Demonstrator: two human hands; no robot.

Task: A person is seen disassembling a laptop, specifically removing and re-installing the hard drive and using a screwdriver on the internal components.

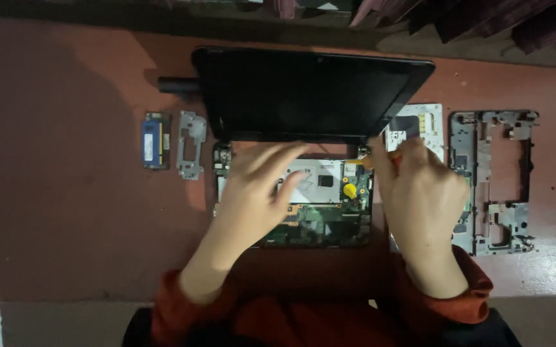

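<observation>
A small black laptop [310, 93] lies open on the reddish floor, its casing removed so the motherboard [329, 205] with a yellow round cell shows. My left hand [255, 193] rests flat on the left part of the board, fingers spread. My right hand [419, 199] grips an orange-handled screwdriver [381, 157], its tip near the right hinge of the screen. Both wrists wear red sleeves.
A blue memory module [155, 140] and a grey metal bracket [191, 144] lie left of the laptop. A grey plastic frame [493, 180] and a white panel [419, 125] lie to the right. A black cylinder [178, 85] sits at the screen's left.
</observation>
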